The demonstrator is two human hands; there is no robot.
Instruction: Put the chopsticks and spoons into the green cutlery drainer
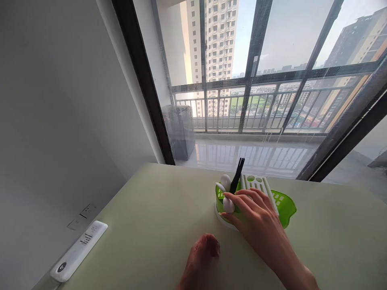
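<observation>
From my end of the head camera, I have a green-and-white cutlery caddy [285,211] standing on the pale bench [169,201], right of centre and close to the far edge. My right hand [254,213] reaches over its front, thumb and index finger set a little apart on either side of a white spoon [228,205]; I cannot tell whether they grip it. The other fingers lie across the white slotted rack [270,192] in the caddy's middle. More white spoons [225,181] stand at the left end, just beside a bundle of black chopsticks [237,177] that leans to the right. My left hand [204,246] is nearer to me, left of the right hand and apart from the caddy, its fingers curled inward; blur keeps me from telling how tightly. Well off to the left, a white oblong device [79,251] lies along the bench by the wall [60,121]. Beyond the far edge, I see a glazed balcony with a metal railing [269,92].
</observation>
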